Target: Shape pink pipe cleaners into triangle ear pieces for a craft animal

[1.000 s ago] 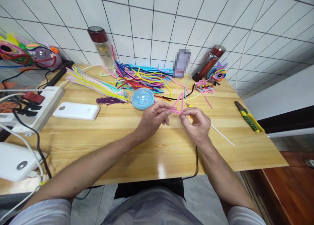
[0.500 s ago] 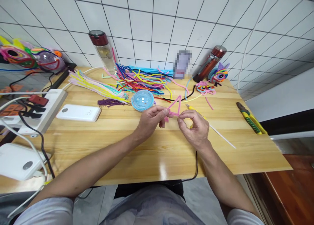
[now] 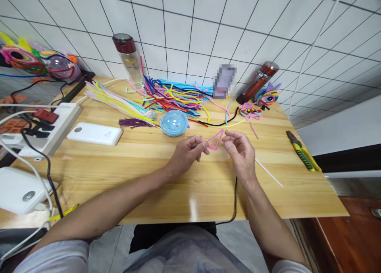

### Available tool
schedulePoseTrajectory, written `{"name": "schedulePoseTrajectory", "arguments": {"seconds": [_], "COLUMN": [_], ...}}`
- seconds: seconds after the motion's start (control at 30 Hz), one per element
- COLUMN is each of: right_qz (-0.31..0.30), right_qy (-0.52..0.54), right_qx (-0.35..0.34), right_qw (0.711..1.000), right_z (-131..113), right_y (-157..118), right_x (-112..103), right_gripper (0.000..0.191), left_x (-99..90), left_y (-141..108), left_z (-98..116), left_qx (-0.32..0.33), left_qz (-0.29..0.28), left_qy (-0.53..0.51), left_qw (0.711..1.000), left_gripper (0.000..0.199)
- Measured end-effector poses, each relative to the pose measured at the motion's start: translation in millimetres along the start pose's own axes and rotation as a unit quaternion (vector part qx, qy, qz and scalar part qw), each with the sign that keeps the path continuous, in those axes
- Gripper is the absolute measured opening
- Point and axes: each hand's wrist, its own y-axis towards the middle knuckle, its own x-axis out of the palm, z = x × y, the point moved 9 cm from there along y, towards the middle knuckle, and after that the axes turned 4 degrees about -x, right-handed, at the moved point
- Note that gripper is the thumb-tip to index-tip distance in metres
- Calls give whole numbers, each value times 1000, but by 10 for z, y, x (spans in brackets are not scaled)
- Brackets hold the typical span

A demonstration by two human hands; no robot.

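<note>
A pink pipe cleaner (image 3: 214, 148), bent into a pointed triangle, is pinched at its left end between the thumb and fingers of my left hand (image 3: 189, 153). My right hand (image 3: 240, 150) is at the triangle's right side, thumb and index finger slightly apart near its upper corner. Whether those fingertips touch it is hard to tell. Below and behind my right hand, a thin white stick (image 3: 269, 172) lies on the table, its near end hidden by the hand. Beyond my left hand stands a shiny blue bowl (image 3: 174, 122).
Loose coloured pipe cleaners (image 3: 175, 98) pile along the wall, beside a glass bottle (image 3: 127, 60) and a red flask (image 3: 258, 82). A white power bank (image 3: 94, 133) and power strip (image 3: 61, 126) lie left; pliers (image 3: 303, 151) lie right. A black cable (image 3: 235, 201) crosses the front edge.
The pink triangle has tilted and come slightly nearer to me. My right hand has shifted from its lower corner to its upper one, and its thumb and index finger have parted. The view has shifted slightly.
</note>
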Motion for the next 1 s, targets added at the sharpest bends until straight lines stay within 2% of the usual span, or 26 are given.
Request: {"name": "schedulePoseTrajectory", "arguments": {"seconds": [0.1,0.2,0.3,0.5,0.73,0.9,1.0], "right_qz": [-1,20,30,4,6,6,-7], "right_qy": [21,9,13,33,42,54,64], "right_qx": [28,41,52,84,76,54,49], "right_qw": [999,999,998,996,996,997,997], "right_z": [34,104,235,444,381,335,291], "right_y": [13,30,22,-5,27,40,34], "right_x": [46,4,-33,-20,-30,6,78], "right_gripper": [35,35,38,40,47,47,44], "left_x": [116,182,188,172,222,218,203], "left_y": [-59,-87,-87,-107,-128,-61,-18], "left_z": [-58,-119,-156,-202,-264,-327,-315], "left_qx": [7,-2,0,15,15,-2,6], "left_qz": [-32,-43,-34,-21,-44,-51,-64], "left_qy": [39,23,11,35,39,-4,30], "left_qw": [999,999,999,999,998,999,997], "left_gripper": [37,34,29,25,28,38,39]}}
